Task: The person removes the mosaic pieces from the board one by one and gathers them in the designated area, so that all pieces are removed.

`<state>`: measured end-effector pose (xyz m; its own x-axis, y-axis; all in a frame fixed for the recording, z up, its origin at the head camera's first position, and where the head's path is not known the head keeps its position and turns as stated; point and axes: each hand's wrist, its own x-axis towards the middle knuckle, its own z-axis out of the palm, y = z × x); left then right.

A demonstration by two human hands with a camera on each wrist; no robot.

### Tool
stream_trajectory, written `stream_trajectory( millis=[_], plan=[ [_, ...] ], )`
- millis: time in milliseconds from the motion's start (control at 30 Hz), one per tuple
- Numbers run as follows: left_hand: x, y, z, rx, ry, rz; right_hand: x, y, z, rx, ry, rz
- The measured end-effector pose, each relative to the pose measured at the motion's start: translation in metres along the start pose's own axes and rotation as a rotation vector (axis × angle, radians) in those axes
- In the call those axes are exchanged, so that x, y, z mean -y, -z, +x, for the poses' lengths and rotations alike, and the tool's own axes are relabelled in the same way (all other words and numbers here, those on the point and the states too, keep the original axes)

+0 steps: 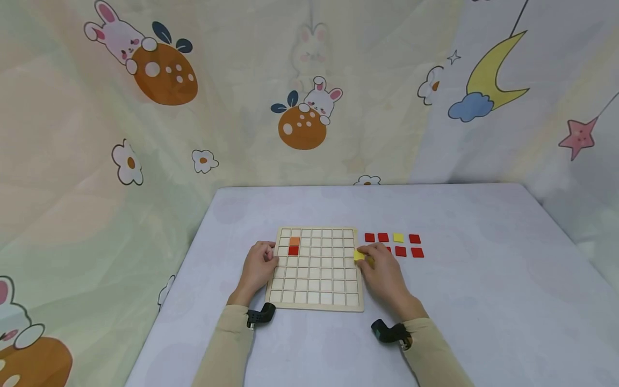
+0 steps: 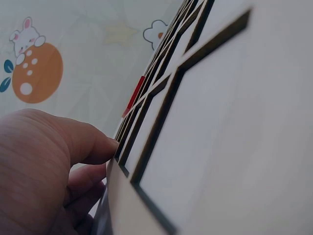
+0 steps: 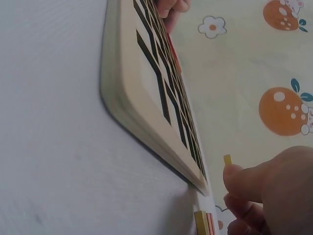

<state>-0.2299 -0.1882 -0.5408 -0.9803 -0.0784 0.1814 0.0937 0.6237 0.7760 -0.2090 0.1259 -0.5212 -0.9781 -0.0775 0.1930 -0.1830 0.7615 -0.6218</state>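
A square wooden grid board [image 1: 314,309] lies on the table. Two tiles sit in neighbouring cells at its upper left: an orange tile [image 1: 294,241] and, just below it, a red tile [image 1: 293,250]. My left hand [image 1: 258,266] holds the board's left edge; its thumb [image 2: 95,144] presses at the rim, with the other fingers curled below. Between thumb and fingertips my right hand [image 1: 383,274] pinches a yellow tile [image 1: 358,256], over the board's right edge. In the right wrist view this yellow tile [image 3: 227,159] stands out beyond the thumb.
Right of the board, loose red tiles [image 1: 414,238] and a yellow tile [image 1: 398,237] lie in two rows, partly hidden by my right hand. Another yellow tile [image 3: 201,223] lies on the table under that hand. A printed cloth [image 1: 242,107] hangs behind the table.
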Motion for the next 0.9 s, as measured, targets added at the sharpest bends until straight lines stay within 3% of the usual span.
stream_trajectory(
  millis=[467, 900],
  plan=[
    [0.001, 0.000, 0.000, 0.000, 0.002, -0.002, -0.020, 0.018, 0.002, -0.033, -0.051, 0.014],
    [0.000, 0.000, 0.000, 0.000, -0.012, -0.006, -0.038, 0.037, 0.004, -0.001, -0.132, -0.027]
  ],
)
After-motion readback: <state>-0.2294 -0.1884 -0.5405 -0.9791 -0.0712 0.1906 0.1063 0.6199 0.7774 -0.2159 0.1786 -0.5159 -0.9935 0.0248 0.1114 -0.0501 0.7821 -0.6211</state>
